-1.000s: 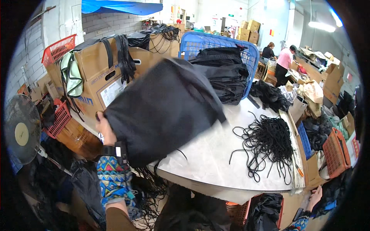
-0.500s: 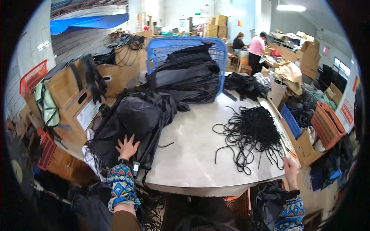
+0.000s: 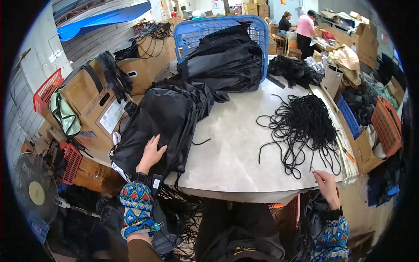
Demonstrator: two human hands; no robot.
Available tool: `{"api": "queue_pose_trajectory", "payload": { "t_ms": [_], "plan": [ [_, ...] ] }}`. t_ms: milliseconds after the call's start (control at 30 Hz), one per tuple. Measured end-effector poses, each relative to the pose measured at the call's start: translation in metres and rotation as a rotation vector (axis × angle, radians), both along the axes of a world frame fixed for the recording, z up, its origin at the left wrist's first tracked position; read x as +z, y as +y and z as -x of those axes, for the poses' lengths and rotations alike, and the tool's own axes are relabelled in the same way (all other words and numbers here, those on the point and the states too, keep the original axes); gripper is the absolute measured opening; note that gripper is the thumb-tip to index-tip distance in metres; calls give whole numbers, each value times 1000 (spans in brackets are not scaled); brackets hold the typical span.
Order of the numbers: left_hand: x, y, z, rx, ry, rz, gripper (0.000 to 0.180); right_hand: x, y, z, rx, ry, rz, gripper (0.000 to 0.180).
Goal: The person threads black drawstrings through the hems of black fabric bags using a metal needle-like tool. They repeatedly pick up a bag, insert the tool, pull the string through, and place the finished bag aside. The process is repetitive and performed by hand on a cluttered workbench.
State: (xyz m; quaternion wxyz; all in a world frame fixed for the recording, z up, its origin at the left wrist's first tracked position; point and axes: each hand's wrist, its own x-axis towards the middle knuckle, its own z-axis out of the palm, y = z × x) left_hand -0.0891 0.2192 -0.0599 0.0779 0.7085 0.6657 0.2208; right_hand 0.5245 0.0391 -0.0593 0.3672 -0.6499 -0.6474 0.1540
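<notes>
The left hand (image 3: 150, 153) lay flat, fingers spread, on a black bag (image 3: 163, 120) spread over the table's (image 3: 235, 153) left edge, holding nothing. The right hand (image 3: 326, 187) rested at the near right edge, fingers loosely curled and empty, just below a tangle of black cords (image 3: 305, 126). A blue basket (image 3: 218, 32) heaped with black bags stood at the far edge.

At nine o'clock of the desk (image 3: 244, 144) stands a brown cardboard box (image 3: 94, 109) bearing a white rectangular label (image 3: 112, 117) on its side. Another brown box (image 3: 148, 65) stands at eleven o'clock. More brown cartons (image 3: 371, 32) are stacked at two o'clock, beyond the desk.
</notes>
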Motion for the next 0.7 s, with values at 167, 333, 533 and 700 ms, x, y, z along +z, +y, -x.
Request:
{"api": "queue_pose_trajectory", "payload": {
  "t_ms": [167, 333, 533, 700],
  "plan": [
    [18, 28, -22, -27, 9, -209, 66, 3, 5, 22, 24, -11, 29, 15],
    [36, 109, -37, 155, 126, -349, 59, -20, 13, 29, -46, -189, -93, 13],
    [-45, 164, -33, 151, 307, 216, 53, -43, 32, 48, -165, -384, -76, 15],
    [-55, 224, -9, 230, 434, -125, 64, -48, 37, 61, -273, -487, -14, 16]
  ]
}}
